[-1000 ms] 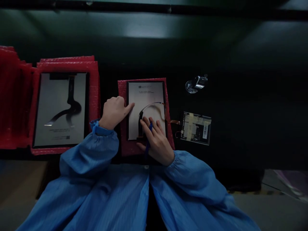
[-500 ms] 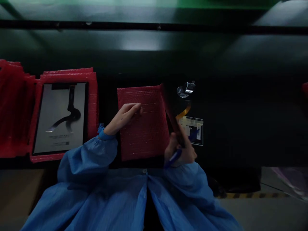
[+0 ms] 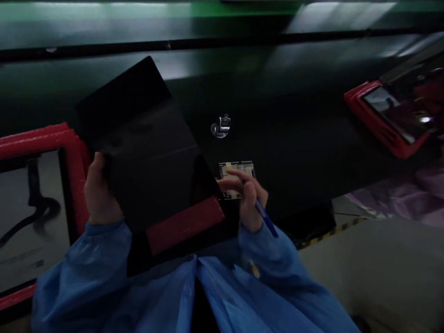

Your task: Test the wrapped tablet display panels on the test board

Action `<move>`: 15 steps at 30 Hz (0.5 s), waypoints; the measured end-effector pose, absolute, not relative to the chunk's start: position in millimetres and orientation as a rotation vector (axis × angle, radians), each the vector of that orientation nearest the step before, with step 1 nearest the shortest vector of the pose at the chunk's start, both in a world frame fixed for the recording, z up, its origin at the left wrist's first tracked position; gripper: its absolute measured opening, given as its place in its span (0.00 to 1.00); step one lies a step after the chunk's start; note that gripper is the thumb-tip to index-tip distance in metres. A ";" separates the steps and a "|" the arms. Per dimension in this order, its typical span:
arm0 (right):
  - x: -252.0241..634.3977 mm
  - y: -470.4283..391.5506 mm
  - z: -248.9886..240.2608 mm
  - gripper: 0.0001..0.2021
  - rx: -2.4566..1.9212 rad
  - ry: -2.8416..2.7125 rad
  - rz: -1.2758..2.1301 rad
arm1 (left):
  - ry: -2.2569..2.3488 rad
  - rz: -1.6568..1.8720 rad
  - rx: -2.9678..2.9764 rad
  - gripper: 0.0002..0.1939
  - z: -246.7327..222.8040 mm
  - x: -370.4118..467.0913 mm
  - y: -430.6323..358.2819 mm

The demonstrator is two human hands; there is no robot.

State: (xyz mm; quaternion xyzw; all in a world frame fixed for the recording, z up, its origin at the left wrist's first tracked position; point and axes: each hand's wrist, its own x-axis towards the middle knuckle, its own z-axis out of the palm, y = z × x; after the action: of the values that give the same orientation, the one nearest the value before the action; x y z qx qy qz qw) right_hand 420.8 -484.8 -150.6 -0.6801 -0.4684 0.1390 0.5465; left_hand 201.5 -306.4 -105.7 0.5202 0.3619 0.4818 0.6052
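A large dark panel [image 3: 152, 148] is tilted in front of me, its glossy black face toward the camera. My left hand [image 3: 100, 194] is closed on the panel's left edge, some fingers hidden behind it. My right hand [image 3: 248, 196] is near the lower right corner and holds a blue pen [image 3: 266, 218] against the palm, with two fingers stretched toward the panel's edge. Whether they touch it cannot be told. Below the panel shows part of a red bubble sleeve [image 3: 185, 224]. Behind my right fingers lies a small flat card [image 3: 248, 167] with pale tape.
A silver metal counter [image 3: 224, 124] sits beyond the card. At left, a grey-backed display panel [image 3: 21, 222] lies on stacked red sleeves [image 3: 78, 171]. Another red stack [image 3: 388, 134] with a panel is at far right, near purple cloth [image 3: 412, 196].
The view has turned to the right. The dark panel is now raised over the red sleeve, and my left hand has gone from above the sleeve to the panel's edge.
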 end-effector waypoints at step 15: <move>519.2 -479.3 -181.2 0.12 -2.032 -1.440 -0.095 | 1.253 1.304 0.486 0.06 -99.2 213.7 -312.1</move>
State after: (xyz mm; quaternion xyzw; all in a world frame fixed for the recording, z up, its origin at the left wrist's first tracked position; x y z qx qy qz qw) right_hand 519.2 -479.3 -181.2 -0.7726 -0.5477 -0.0363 0.3191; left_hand 213.7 -312.1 -99.2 0.2091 0.5388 0.5607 0.5929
